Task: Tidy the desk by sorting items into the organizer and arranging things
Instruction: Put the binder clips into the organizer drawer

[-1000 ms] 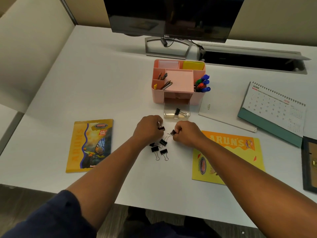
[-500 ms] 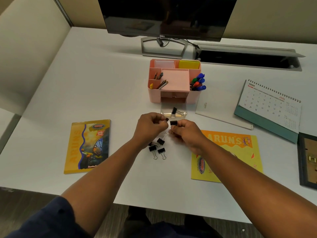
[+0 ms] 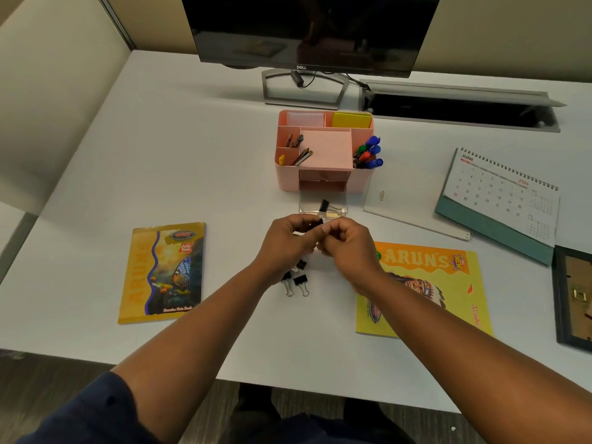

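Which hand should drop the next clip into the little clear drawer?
Probably the left hand. A black binder clip shows at its fingertips, just short of the clear drawer, which already holds one clip. The right hand sits equally near, but I cannot tell if it holds anything.

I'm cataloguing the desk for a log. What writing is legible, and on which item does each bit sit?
"DELL": monitor bezel.
"JUNE", "2026", date numbers: desk calendar.
"ARUN'S", "NEW": right yellow notebook.
"ARUN'S", "Jolly Time": left butterfly notebook; its bottom line is too blurred.
White pad: small print, unreadable.
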A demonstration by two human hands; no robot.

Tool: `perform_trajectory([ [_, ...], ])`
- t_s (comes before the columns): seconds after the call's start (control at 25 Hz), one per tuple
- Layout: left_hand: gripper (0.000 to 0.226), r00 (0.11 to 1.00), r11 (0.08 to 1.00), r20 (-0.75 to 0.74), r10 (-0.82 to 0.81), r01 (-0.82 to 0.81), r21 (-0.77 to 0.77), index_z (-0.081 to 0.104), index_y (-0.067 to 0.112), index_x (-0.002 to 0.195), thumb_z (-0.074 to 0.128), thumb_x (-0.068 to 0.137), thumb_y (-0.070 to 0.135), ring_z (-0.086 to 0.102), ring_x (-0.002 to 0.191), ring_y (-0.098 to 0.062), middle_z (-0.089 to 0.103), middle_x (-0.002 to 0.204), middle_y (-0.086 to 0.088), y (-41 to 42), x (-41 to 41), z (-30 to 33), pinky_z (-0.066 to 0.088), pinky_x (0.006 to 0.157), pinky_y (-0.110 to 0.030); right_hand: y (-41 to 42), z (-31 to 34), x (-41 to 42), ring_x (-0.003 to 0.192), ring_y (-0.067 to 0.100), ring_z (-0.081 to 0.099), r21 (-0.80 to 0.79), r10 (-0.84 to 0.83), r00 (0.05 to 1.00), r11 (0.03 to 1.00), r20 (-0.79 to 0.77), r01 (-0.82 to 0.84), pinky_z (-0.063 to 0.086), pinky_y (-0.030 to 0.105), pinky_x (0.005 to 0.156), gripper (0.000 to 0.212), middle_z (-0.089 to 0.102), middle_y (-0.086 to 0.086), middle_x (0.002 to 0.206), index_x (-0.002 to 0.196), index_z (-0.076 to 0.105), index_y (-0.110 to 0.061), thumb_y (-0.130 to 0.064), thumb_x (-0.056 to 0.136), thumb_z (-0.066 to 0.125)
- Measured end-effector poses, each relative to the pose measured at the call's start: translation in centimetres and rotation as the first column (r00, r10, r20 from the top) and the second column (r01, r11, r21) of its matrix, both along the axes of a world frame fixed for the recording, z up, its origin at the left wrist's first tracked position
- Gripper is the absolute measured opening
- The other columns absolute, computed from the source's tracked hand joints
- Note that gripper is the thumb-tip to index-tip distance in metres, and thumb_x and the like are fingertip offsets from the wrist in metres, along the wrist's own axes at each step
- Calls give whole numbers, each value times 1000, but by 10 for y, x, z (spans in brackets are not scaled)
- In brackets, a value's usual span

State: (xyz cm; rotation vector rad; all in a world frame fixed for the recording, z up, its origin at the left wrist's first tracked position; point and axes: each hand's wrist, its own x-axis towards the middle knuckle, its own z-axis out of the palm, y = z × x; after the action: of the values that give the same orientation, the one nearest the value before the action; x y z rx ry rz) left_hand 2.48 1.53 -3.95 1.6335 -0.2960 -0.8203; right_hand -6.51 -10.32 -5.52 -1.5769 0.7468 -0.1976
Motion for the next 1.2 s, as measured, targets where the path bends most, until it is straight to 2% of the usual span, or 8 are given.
perform_trajectory([
  [0.24, 14, 973, 996, 217, 75, -85, 35, 75, 24, 104, 66, 95, 30, 69, 80, -15, 76, 92, -1, -23, 18, 8, 61, 81, -45, -22, 20, 21, 79, 13, 71, -125, -60, 998, 990, 31, 63, 60, 25, 77, 23, 76, 6, 93, 118, 71, -10, -9, 98, 59],
  [0.32, 22, 865, 973, 501, -6, -109, 201, 73, 21, 115, 62, 98, 30, 68, 91, -15, 74, 109, 1, -26, 21, 6, 57, 84, -33, -35, 23, 33, 81, 13, 70, -348, -66, 998, 935, 20, 69, 59, 29, 78, 22, 76, 7, 94, 115, 74, -8, -10, 96, 62],
  [0.4, 24, 668, 918, 714, -209, -117, 378, 72, 14, 117, 59, 99, 21, 64, 100, -22, 71, 118, -4, -23, 24, -1, 48, 86, -28, -45, 24, 43, 86, 17, 69, -579, 6, 1000, 815, -25, -19, 58, 35, 80, 22, 77, 9, 99, 112, 76, -9, -11, 96, 62],
  [0.48, 22, 535, 882, 768, -353, -82, 463, 75, 10, 111, 60, 96, 12, 61, 101, -29, 71, 115, -6, -17, 29, -12, 51, 82, -34, -51, 19, 51, 93, 26, 69, -686, 73, 989, 714, -126, -140, 58, 39, 82, 23, 77, 9, 105, 114, 75, -12, -15, 97, 60],
  [0.64, 20, 455, 852, 770, -447, -46, 522, 77, 10, 108, 64, 92, 5, 60, 95, -30, 71, 109, -7, -12, 32, -19, 55, 75, -40, -50, 6, 59, 92, 31, 67, -706, 130, 944, 635, -304, -315, 58, 41, 78, 24, 76, 8, 106, 113, 75, -17, -18, 98, 57],
  [0.8, 23, 465, 855, 758, -458, -3, 518, 75, 8, 113, 64, 93, 5, 63, 102, -32, 70, 116, -10, -10, 32, -13, 56, 81, -39, -50, 3, 59, 96, 34, 66, -714, 137, 922, 596, -361, -368, 58, 44, 80, 26, 73, 12, 110, 117, 72, -16, -13, 98, 54],
  [0.96, 26, 521, 855, 736, -432, -23, 518, 72, 11, 118, 63, 94, 7, 63, 108, -27, 64, 127, -6, 10, 33, -8, 53, 85, -35, -42, 4, 43, 95, 28, 63, -786, 161, 969, 567, -189, -247, 56, 43, 74, 28, 70, 7, 105, 110, 73, -13, -4, 94, 52],
  [1.2, 43, 759, 655, 344, -554, 142, 742, 61, 30, 132, 63, 92, 17, 51, 121, -27, 49, 135, -2, 50, 40, -12, 48, 100, -42, 1, -2, 8, 104, 25, 61, -653, 481, 813, 507, -327, -562, 50, 38, 84, 25, 67, 5, 114, 116, 72, -14, -20, 96, 59],
])
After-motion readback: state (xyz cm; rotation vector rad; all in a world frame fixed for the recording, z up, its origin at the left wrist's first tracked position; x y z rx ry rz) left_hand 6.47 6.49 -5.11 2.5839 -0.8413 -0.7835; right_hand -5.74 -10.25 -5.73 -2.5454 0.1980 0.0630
